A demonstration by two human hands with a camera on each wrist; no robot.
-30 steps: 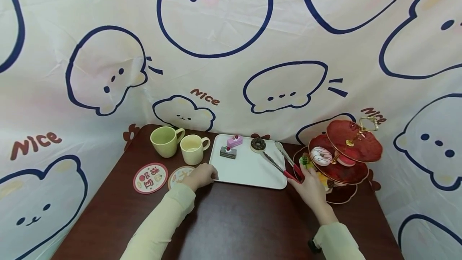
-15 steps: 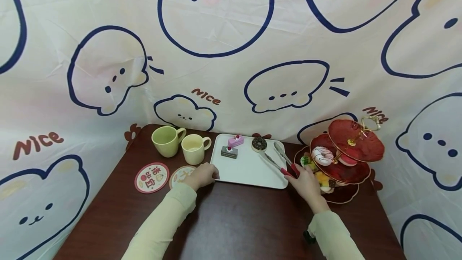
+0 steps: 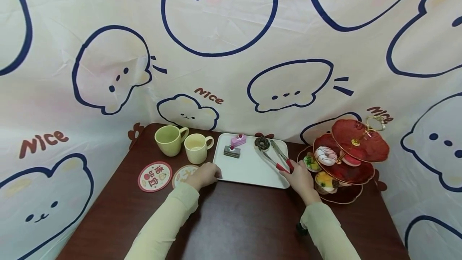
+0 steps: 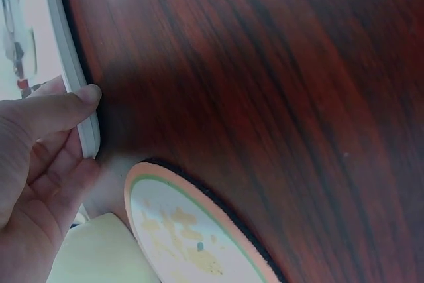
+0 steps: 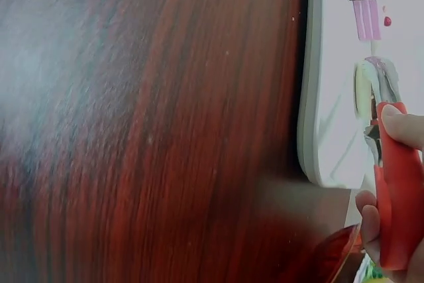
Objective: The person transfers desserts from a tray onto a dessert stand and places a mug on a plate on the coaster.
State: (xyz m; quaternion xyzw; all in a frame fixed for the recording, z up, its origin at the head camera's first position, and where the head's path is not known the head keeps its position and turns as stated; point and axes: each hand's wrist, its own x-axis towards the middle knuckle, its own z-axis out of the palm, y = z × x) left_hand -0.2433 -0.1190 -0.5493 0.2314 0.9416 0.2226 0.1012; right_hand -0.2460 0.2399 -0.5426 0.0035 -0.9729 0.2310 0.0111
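In the head view, my left hand (image 3: pixel 205 175) grips the front-left corner of a white rectangular tray (image 3: pixel 249 171). The left wrist view shows the thumb (image 4: pixel 86 95) on top of the tray's rim and fingers underneath. My right hand (image 3: pixel 300 179) holds red-handled metal tongs (image 3: pixel 279 151) over the tray's right side. The tongs' tips stand either side of a chocolate doughnut (image 3: pixel 262 143), close to it. Up close in the right wrist view, a thumb presses on the red handle (image 5: pixel 401 190). A grey cake slice (image 3: pixel 232 152) and a pink one (image 3: pixel 238 140) lie farther left on the tray.
A tiered red stand (image 3: pixel 361 143) at right carries a white-iced doughnut (image 3: pixel 326 155) and other pastries, close beside my right hand. Two mugs, one green (image 3: pixel 169 141) and one cream (image 3: pixel 196 149), stand at left behind two round coasters (image 3: pixel 155 176). A patterned cloth hangs behind.
My right hand has moved left, away from the stand, and the tongs' arms have drawn closer together around the chocolate doughnut. My left hand stays on the tray corner. The head view has shifted slightly.
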